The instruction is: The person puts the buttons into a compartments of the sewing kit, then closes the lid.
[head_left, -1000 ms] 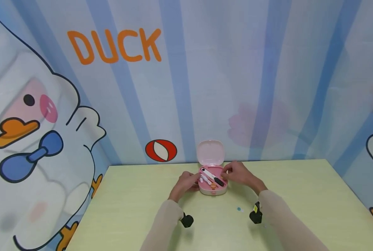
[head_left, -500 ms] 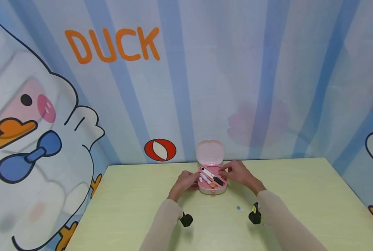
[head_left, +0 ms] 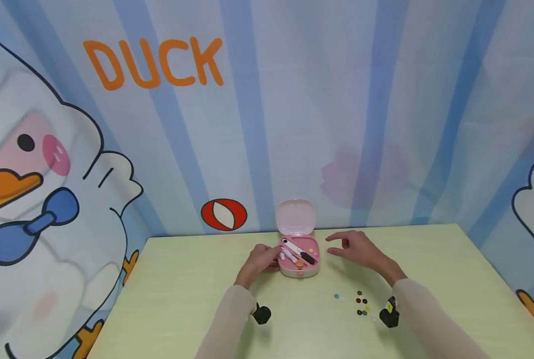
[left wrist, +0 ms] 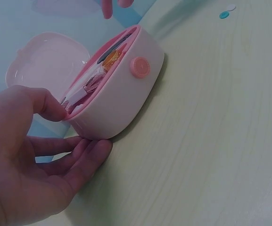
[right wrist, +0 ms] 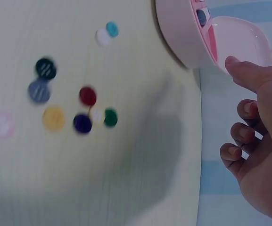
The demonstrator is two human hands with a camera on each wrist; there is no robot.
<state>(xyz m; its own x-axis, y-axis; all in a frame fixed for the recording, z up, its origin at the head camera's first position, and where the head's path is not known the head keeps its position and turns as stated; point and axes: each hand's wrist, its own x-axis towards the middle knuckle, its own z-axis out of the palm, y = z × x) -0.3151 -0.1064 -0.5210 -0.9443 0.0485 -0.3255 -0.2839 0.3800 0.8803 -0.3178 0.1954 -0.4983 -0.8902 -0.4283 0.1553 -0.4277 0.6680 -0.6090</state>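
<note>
A small pink and white box (head_left: 299,273) stands near the table's back edge with its lid (head_left: 296,217) raised. Inside lie a white tool with a black end (head_left: 308,258), smaller white items, a round orange item (head_left: 300,263) and a small yellow button (head_left: 311,250) at the right. My left hand (head_left: 260,262) holds the box's left side; in the left wrist view the thumb is on the rim and the other fingers touch the wall low down. To the right of the box, my right hand (head_left: 357,248) hovers apart from it, thumb and forefinger spread, holding nothing.
Several loose buttons lie on the table below my right forearm, among them a red button (right wrist: 87,96), a yellow button (right wrist: 54,117) and a green button (right wrist: 111,117). A blue button (head_left: 336,296) and a white one lie closer to the box. A printed curtain (head_left: 285,124) hangs right behind the table.
My right hand has left the box's right compartment and moved right, its fingers parting. The yellow button stays in the box. Loose buttons formerly behind my right arm now show. My left hand keeps its hold.
</note>
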